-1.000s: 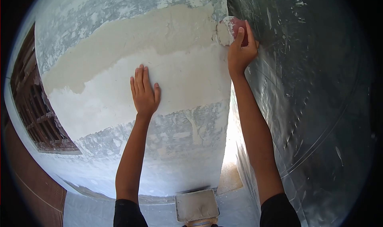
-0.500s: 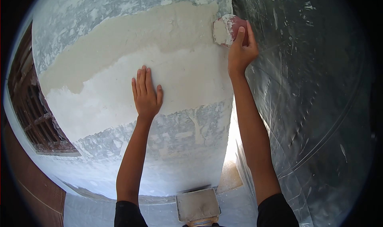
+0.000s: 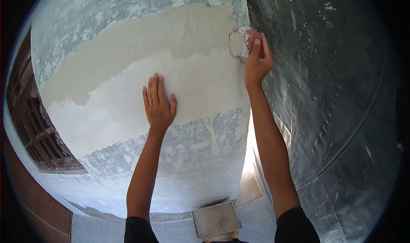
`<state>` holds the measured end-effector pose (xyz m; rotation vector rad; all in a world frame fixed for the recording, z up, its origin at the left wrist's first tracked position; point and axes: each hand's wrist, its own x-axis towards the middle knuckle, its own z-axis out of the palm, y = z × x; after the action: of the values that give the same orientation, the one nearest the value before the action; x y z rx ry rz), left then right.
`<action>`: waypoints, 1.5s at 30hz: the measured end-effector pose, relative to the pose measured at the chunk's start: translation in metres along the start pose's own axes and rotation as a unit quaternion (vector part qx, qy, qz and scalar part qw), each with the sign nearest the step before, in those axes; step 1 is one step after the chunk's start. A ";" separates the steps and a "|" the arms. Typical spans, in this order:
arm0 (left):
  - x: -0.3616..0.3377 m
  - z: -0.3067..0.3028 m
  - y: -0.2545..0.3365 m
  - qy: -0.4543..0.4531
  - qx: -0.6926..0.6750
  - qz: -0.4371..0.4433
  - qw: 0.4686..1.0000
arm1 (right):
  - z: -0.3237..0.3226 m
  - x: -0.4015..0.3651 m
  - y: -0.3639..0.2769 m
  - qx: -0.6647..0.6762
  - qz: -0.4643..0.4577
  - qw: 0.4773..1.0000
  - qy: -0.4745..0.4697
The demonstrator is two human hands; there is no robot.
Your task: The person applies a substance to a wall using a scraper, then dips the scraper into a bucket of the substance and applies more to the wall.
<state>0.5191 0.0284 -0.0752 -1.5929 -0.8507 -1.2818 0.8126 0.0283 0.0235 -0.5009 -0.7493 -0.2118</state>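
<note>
My right hand (image 3: 259,62) grips a dark red scraper (image 3: 256,38) between thumb and fingers. Whitish putty coats the scraper's left part, which lies against the wall (image 3: 200,85) near its right edge. Palm down, my left hand (image 3: 159,108) rests on the smooth white band of that wall, fingers stretched out and holding nothing. A strip of beige, wet-looking putty (image 3: 141,42) runs across the wall above the left hand, reaching close to the scraper.
At the right hangs a dark plastic sheet (image 3: 333,115) with white splashes. A brown window grille (image 3: 42,132) sits at the left. Low in the middle is a grey rectangular tray (image 3: 195,226). Pale sheeting (image 3: 98,228) covers the ground along the wall's foot.
My right hand and the scraper have moved a little down along the wall's right edge. My left hand stays flat on the wall, while the view has shifted slightly.
</note>
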 end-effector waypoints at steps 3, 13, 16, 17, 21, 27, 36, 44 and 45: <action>0.000 -0.001 0.000 -0.004 -0.002 -0.003 1.000 | -0.011 0.007 -0.007 0.041 0.042 0.995 0.078; 0.000 -0.001 0.000 0.000 0.006 -0.008 1.000 | -0.012 0.007 -0.004 0.023 0.043 0.997 0.064; 0.000 -0.001 0.001 -0.003 0.010 -0.011 1.000 | -0.005 0.001 -0.013 0.105 0.013 0.992 0.064; 0.000 -0.001 0.001 -0.003 0.008 -0.011 1.000 | -0.003 -0.004 -0.015 0.079 0.012 0.996 0.036; 0.000 -0.001 0.000 0.002 0.002 -0.006 1.000 | -0.011 -0.002 -0.001 -0.040 -0.002 0.999 -0.011; -0.001 -0.001 0.000 0.000 0.001 -0.006 1.000 | -0.012 -0.005 -0.007 0.004 -0.010 1.000 0.022; -0.002 0.000 0.000 -0.007 -0.002 -0.006 1.000 | 0.000 -0.001 -0.012 0.091 -0.006 0.995 0.036; -0.002 -0.001 0.000 -0.009 -0.001 -0.008 1.000 | -0.002 0.012 -0.011 0.044 0.050 0.994 0.081; -0.002 0.000 0.000 -0.009 0.002 -0.009 1.000 | 0.002 0.008 -0.017 0.090 0.039 0.993 0.072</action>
<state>0.5182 0.0284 -0.0773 -1.5990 -0.8792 -1.2799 0.8107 0.0144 0.0362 -0.3390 -0.5997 -0.1045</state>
